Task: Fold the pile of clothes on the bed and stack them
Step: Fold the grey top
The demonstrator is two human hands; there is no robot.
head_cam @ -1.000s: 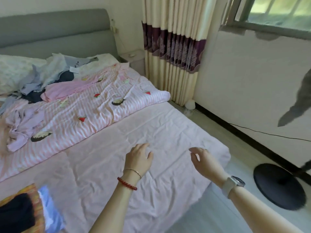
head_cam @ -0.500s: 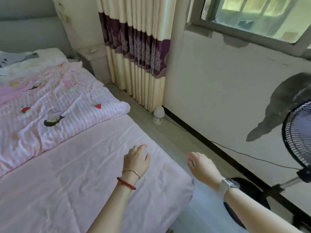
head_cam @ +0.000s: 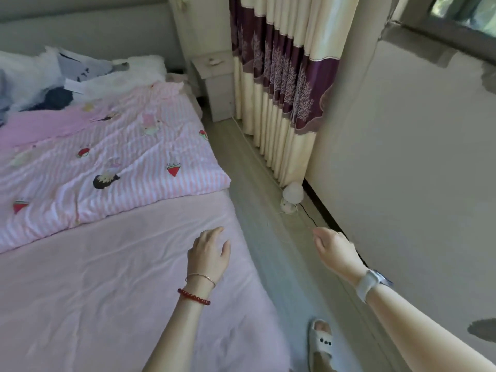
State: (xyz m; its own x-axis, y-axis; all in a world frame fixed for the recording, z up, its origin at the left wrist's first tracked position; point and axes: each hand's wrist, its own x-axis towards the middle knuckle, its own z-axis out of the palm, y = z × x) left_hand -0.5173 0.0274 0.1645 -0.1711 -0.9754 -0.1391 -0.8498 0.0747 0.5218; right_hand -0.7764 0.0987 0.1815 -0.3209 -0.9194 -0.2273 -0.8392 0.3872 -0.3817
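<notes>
Left hand [head_cam: 208, 253]: fingers loosely spread, empty, above the pink bed sheet [head_cam: 107, 277]. Right hand [head_cam: 334, 247]: fingers relaxed, empty, over the floor [head_cam: 268, 210]. Clothes pile [head_cam: 37, 84]: far left, near the headboard.

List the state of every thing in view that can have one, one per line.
left hand: fingers relaxed, holding nothing, over the sheet
right hand: fingers loose, holding nothing, over the floor
pile of clothes: unfolded, heaped by the headboard
striped quilt: spread out, rumpled
pink sheet: flat, lightly creased
curtain: hanging, gathered
nightstand drawer: closed
</notes>
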